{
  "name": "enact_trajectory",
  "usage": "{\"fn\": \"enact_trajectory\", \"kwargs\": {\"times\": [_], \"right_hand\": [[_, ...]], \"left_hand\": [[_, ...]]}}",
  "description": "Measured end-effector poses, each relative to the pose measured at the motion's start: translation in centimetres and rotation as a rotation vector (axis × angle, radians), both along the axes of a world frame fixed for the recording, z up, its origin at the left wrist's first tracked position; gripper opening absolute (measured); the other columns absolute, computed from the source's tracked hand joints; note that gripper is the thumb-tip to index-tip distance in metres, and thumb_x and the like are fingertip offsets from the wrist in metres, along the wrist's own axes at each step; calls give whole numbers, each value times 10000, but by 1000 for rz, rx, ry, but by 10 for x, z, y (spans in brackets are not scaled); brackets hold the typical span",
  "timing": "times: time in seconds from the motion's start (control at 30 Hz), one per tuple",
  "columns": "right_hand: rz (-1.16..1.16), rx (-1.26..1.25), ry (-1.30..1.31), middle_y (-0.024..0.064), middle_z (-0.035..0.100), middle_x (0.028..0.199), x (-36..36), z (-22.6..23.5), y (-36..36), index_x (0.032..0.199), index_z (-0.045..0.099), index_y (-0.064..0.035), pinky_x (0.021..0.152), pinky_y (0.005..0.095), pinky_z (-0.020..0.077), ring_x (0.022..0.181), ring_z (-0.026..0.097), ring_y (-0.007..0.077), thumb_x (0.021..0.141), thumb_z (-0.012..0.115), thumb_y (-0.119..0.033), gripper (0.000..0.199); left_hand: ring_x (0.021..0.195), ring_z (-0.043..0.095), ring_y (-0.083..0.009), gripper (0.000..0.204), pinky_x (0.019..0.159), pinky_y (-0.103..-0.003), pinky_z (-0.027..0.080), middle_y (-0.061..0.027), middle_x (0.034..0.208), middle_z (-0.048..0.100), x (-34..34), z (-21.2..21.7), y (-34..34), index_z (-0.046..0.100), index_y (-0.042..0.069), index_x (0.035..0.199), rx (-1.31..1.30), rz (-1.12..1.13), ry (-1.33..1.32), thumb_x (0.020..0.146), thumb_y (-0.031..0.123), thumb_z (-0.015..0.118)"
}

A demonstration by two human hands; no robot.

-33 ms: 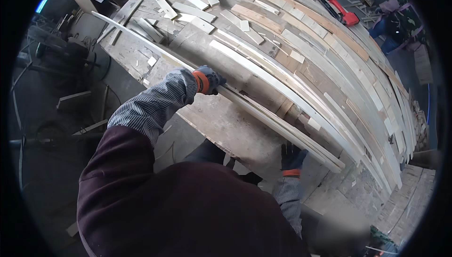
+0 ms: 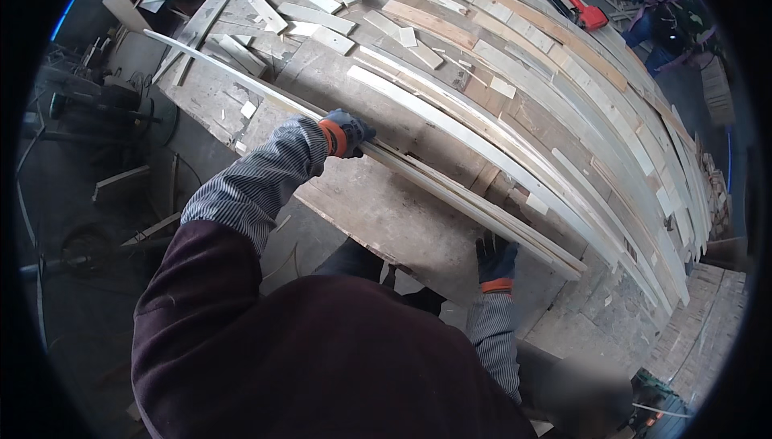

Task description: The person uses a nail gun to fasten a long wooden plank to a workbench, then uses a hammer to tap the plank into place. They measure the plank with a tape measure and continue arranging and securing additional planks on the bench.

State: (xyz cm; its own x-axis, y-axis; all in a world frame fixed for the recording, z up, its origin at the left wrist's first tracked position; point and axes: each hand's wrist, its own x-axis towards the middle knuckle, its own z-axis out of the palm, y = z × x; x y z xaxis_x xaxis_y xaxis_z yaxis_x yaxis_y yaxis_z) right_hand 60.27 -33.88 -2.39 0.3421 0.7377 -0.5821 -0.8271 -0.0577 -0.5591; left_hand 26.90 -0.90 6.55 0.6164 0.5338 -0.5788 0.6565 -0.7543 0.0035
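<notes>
Long wooden strips (image 2: 450,198) lie side by side across the near part of my surface (image 2: 386,210), slanting from far left to near right. My left hand (image 2: 347,133) is closed around them near the middle. My right hand (image 2: 497,260) sits by their near side, towards the right end, its fingers a little spread; I cannot tell whether the tips touch the wood. Judging by how they lie, the strips are already brought together, but their right ends look uneven and I see no fastening on them.

One strip seems to reach out past the left edge; the right ends rest well inside the surface. Bare room runs between the strips and the front edge, where I stand. On their far side a shadowed gap parts them from a long pale board (image 2: 434,117), and beyond it loose boards (image 2: 430,23) crowd close, leaving little space.
</notes>
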Motion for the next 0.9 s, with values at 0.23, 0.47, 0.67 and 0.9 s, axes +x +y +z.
{"fn": "enact_trajectory", "kwargs": {"times": [0.23,0.47,0.67,0.9], "right_hand": [[229,-332,-1184,123,633,1140,-50,21,9,1198,573,-43,877,408,472,1007,601,288,856,665,-298,437],[823,-252,-2053,151,605,1139,-49,34,151,1244,538,-90,905,489,423,1030,564,358,797,651,-419,566],[889,-208,-1797,122,578,1181,-95,11,237,1234,536,-111,919,472,423,1059,550,316,818,614,-413,520],[583,-142,-2209,110,512,1259,-70,40,318,1236,526,-87,1016,451,335,1203,429,314,778,644,-380,557]], "left_hand": [[827,600,-273,519,696,-447,467,-76,920,578,-49,-102,3,540,163,1017,298,-208,-287,668,494,735],[802,594,-264,434,705,-423,466,-54,863,580,-51,-101,8,544,160,947,335,-192,-496,625,377,738],[907,590,-277,526,757,-440,462,-80,952,580,-52,-86,32,555,155,1030,102,-138,-233,680,519,704],[1054,542,-289,840,927,-441,427,-113,1108,564,-11,-59,103,473,163,1334,-102,-368,-468,682,655,673]]}}
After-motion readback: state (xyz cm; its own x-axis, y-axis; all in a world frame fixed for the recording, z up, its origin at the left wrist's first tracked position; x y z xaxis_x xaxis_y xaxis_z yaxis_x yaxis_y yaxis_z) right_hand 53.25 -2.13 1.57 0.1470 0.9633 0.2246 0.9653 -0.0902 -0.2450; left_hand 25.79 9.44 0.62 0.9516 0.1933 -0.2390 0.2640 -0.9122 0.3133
